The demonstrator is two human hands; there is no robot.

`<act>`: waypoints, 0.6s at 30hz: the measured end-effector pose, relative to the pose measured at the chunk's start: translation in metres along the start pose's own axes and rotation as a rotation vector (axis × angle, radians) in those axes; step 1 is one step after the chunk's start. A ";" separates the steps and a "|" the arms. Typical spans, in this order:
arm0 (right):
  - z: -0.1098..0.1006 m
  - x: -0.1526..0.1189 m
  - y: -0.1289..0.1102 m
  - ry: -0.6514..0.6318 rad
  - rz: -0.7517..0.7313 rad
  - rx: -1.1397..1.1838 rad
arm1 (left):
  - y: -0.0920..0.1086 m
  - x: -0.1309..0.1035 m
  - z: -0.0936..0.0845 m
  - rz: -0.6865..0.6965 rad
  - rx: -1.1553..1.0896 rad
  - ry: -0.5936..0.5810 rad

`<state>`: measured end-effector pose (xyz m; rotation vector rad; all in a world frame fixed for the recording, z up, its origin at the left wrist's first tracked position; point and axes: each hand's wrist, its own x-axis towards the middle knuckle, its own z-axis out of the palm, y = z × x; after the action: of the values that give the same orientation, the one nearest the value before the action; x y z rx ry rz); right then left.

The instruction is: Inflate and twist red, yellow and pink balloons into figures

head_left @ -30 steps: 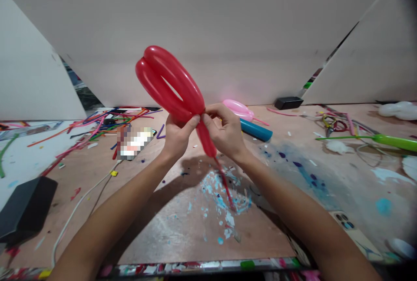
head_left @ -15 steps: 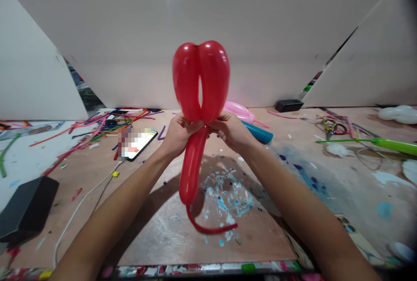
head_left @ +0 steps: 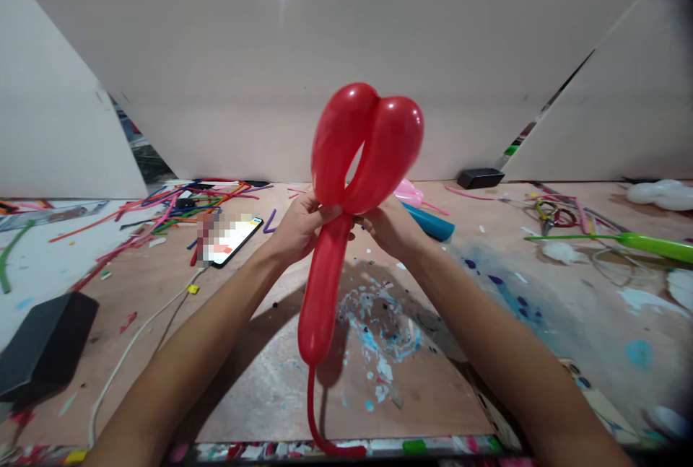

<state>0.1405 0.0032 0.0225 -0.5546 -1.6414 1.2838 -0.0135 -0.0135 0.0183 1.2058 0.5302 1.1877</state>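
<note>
A red balloon [head_left: 323, 294] is held up over the middle of the table. Its upper part is bent into a two-lobed loop with a narrow gap, tilted to the right. Below the joint hangs a straight inflated length, ending in a thin uninflated tail that reaches the front edge. My left hand [head_left: 299, 227] pinches the balloon at the joint under the loop. On the other side, my right hand [head_left: 390, 227] has its fingers closed at the joint, partly hidden behind the loop.
A phone [head_left: 235, 239] with a white cable lies left, near a heap of uninflated balloons [head_left: 162, 214]. Dark box [head_left: 48, 344] at far left. Behind my right hand are blue [head_left: 430, 221] and pink balloons [head_left: 410, 193]. Scissors [head_left: 549, 214] and a green balloon [head_left: 655, 244] lie right.
The red loop has tilted and shifted to the right. The tail has swung down from its curl to the right and hangs lower, at the table's front edge.
</note>
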 end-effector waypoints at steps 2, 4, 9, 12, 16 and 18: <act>0.001 0.000 0.000 0.018 -0.004 0.035 | -0.001 0.000 0.001 -0.013 -0.025 -0.037; 0.001 -0.001 0.003 0.037 0.005 0.034 | -0.001 0.000 0.002 -0.022 -0.039 -0.053; -0.006 0.002 0.010 0.031 0.041 0.003 | -0.002 0.002 0.002 -0.006 -0.041 -0.008; -0.009 0.003 0.010 0.007 0.027 -0.039 | -0.004 0.004 0.002 -0.007 -0.056 0.026; -0.011 0.005 0.008 0.019 0.022 -0.088 | -0.008 0.008 0.000 0.069 -0.042 0.066; -0.011 0.006 0.009 0.039 0.033 -0.097 | -0.011 0.010 -0.003 0.112 -0.023 0.079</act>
<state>0.1462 0.0161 0.0168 -0.6641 -1.6748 1.2151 -0.0078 -0.0024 0.0100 1.1848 0.5119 1.3373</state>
